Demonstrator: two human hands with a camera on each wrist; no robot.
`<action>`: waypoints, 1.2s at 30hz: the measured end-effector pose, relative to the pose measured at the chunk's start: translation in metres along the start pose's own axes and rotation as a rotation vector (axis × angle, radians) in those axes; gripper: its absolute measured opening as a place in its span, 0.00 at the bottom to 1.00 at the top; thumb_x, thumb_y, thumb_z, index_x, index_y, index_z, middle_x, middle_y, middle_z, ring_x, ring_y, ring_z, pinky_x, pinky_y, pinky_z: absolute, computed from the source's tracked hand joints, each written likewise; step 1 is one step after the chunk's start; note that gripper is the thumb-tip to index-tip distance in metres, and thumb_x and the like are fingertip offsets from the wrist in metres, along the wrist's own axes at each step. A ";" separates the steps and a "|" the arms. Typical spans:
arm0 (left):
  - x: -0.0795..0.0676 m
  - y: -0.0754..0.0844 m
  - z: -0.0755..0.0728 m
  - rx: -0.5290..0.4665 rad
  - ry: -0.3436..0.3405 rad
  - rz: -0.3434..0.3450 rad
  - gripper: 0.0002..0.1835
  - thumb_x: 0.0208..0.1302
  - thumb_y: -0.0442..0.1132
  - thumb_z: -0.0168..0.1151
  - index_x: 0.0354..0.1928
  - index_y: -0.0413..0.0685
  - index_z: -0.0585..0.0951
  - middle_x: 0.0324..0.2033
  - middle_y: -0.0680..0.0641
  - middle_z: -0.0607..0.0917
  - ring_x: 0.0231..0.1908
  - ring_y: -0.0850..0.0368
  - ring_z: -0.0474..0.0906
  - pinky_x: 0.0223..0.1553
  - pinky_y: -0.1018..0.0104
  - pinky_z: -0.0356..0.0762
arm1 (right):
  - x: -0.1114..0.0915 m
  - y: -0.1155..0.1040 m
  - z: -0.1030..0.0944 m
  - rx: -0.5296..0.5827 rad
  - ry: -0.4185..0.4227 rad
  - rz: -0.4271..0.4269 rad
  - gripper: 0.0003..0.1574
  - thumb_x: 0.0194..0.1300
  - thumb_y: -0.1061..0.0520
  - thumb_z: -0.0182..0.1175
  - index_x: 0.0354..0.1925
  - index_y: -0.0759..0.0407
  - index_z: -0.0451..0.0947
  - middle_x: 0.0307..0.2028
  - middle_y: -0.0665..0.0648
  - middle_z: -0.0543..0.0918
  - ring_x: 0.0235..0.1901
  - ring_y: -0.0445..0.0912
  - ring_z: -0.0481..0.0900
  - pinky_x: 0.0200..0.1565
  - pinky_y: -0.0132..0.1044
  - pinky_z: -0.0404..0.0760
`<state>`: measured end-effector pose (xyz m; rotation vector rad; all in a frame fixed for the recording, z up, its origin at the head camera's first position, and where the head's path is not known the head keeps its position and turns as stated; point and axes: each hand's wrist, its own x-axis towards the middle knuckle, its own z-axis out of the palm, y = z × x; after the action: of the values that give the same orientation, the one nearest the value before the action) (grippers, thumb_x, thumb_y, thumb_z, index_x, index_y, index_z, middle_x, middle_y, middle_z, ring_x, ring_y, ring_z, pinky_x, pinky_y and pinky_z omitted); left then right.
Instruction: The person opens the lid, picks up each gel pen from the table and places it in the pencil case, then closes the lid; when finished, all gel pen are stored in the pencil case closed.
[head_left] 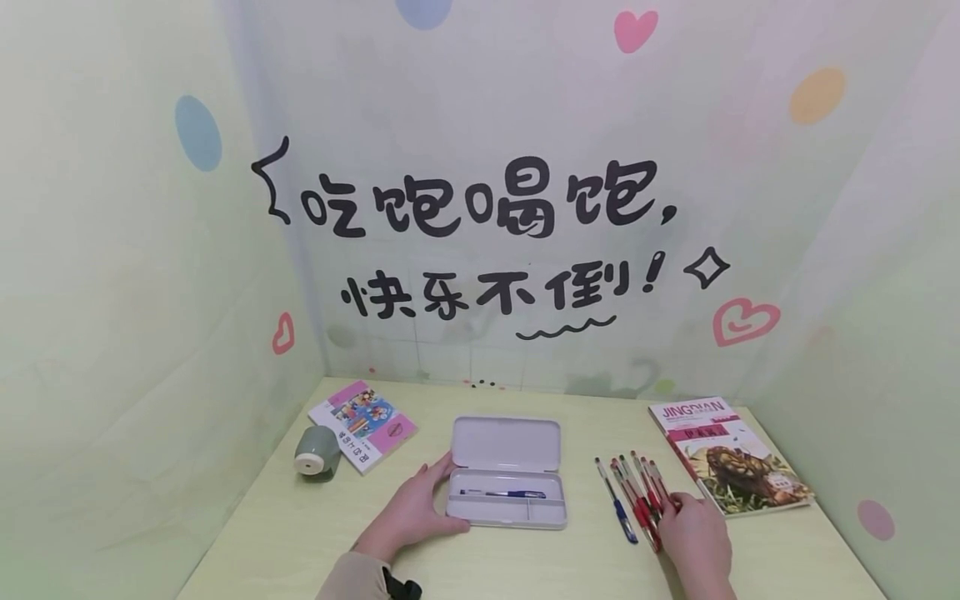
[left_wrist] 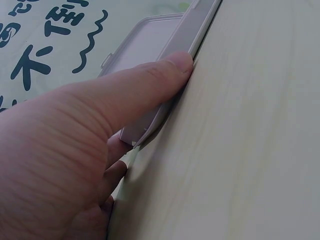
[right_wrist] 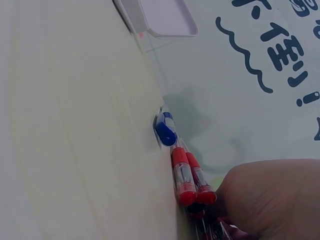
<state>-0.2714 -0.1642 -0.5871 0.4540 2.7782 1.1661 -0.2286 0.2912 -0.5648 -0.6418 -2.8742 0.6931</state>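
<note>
A pale lilac pencil case (head_left: 546,512) lies with its lid raised, a blue pen (head_left: 517,494) in its long rear compartment. My left hand (head_left: 411,510) grips the case's left end; in the left wrist view the thumb (left_wrist: 170,70) presses its near edge, and the other fingers are partly hidden below. To the right lie several red pens (head_left: 640,504) side by side, with another blue pen (head_left: 623,518) left of them. My right hand (head_left: 696,531) pinches a red pen at the right of the bunch; its fingertips are mostly hidden in the right wrist view.
A grey-green pencil sharpener (head_left: 318,450) stands at the left, beside a pink and white booklet (head_left: 367,425). On the right, a book with an insect cover (head_left: 738,462) lies just beyond my right hand. Printed curtain walls (head_left: 480,350) border the table (head_left: 300,542).
</note>
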 end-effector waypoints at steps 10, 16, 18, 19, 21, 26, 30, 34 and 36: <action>0.000 -0.002 0.001 0.001 0.001 0.003 0.74 0.43 0.65 0.89 0.89 0.57 0.57 0.82 0.49 0.74 0.82 0.18 0.57 0.80 0.18 0.57 | -0.001 -0.002 -0.001 0.019 0.011 0.004 0.22 0.77 0.58 0.58 0.57 0.75 0.84 0.47 0.77 0.85 0.47 0.68 0.84 0.46 0.66 0.87; 0.000 -0.001 0.002 -0.004 0.004 0.004 0.74 0.43 0.64 0.89 0.89 0.56 0.57 0.81 0.48 0.74 0.82 0.18 0.57 0.80 0.18 0.57 | -0.001 -0.001 0.001 0.037 0.030 -0.001 0.22 0.77 0.58 0.59 0.57 0.74 0.84 0.49 0.77 0.84 0.49 0.69 0.84 0.46 0.66 0.87; 0.000 -0.002 0.002 -0.004 0.004 0.005 0.74 0.43 0.64 0.89 0.89 0.56 0.57 0.82 0.48 0.74 0.82 0.18 0.57 0.80 0.18 0.57 | -0.001 -0.001 0.002 0.041 0.037 -0.007 0.22 0.77 0.58 0.58 0.58 0.73 0.84 0.50 0.77 0.84 0.50 0.69 0.84 0.47 0.66 0.87; 0.000 -0.002 0.002 -0.004 0.003 0.005 0.74 0.43 0.64 0.89 0.89 0.56 0.57 0.82 0.49 0.74 0.82 0.18 0.57 0.80 0.17 0.57 | -0.001 -0.001 0.002 0.045 0.044 -0.017 0.22 0.78 0.57 0.58 0.59 0.73 0.84 0.51 0.77 0.83 0.50 0.70 0.84 0.47 0.67 0.86; 0.000 -0.002 0.002 -0.005 0.003 0.006 0.74 0.43 0.65 0.89 0.89 0.56 0.57 0.82 0.49 0.74 0.82 0.18 0.57 0.80 0.18 0.56 | -0.002 -0.002 0.002 0.051 0.058 -0.041 0.22 0.78 0.57 0.58 0.59 0.72 0.84 0.52 0.78 0.83 0.51 0.70 0.83 0.48 0.67 0.86; 0.001 -0.003 0.003 -0.013 0.002 -0.003 0.74 0.42 0.65 0.89 0.89 0.57 0.57 0.81 0.51 0.74 0.82 0.19 0.57 0.80 0.17 0.56 | -0.007 -0.012 0.003 0.077 0.118 -0.124 0.23 0.79 0.57 0.58 0.60 0.71 0.84 0.53 0.78 0.82 0.52 0.70 0.83 0.49 0.69 0.84; 0.002 -0.003 0.003 -0.018 -0.002 -0.016 0.74 0.42 0.66 0.89 0.89 0.58 0.57 0.81 0.52 0.74 0.83 0.20 0.56 0.80 0.17 0.55 | -0.013 -0.024 0.007 0.126 0.176 -0.195 0.21 0.79 0.57 0.59 0.61 0.69 0.84 0.54 0.76 0.82 0.51 0.70 0.83 0.51 0.69 0.84; 0.002 -0.003 0.003 -0.018 -0.001 -0.008 0.74 0.42 0.66 0.89 0.89 0.58 0.57 0.81 0.53 0.75 0.83 0.20 0.56 0.80 0.18 0.55 | -0.018 -0.037 0.014 0.177 0.235 -0.289 0.17 0.78 0.58 0.63 0.59 0.64 0.87 0.50 0.70 0.84 0.47 0.65 0.84 0.48 0.64 0.84; 0.001 -0.003 0.002 -0.016 0.003 0.003 0.74 0.42 0.66 0.89 0.89 0.56 0.57 0.81 0.52 0.75 0.82 0.19 0.57 0.80 0.18 0.56 | -0.020 -0.045 0.017 0.200 0.256 -0.344 0.16 0.77 0.60 0.65 0.58 0.62 0.88 0.49 0.67 0.85 0.46 0.62 0.85 0.47 0.61 0.85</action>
<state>-0.2731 -0.1643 -0.5912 0.4560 2.7701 1.1893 -0.2308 0.2398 -0.5595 -0.1854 -2.5442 0.7663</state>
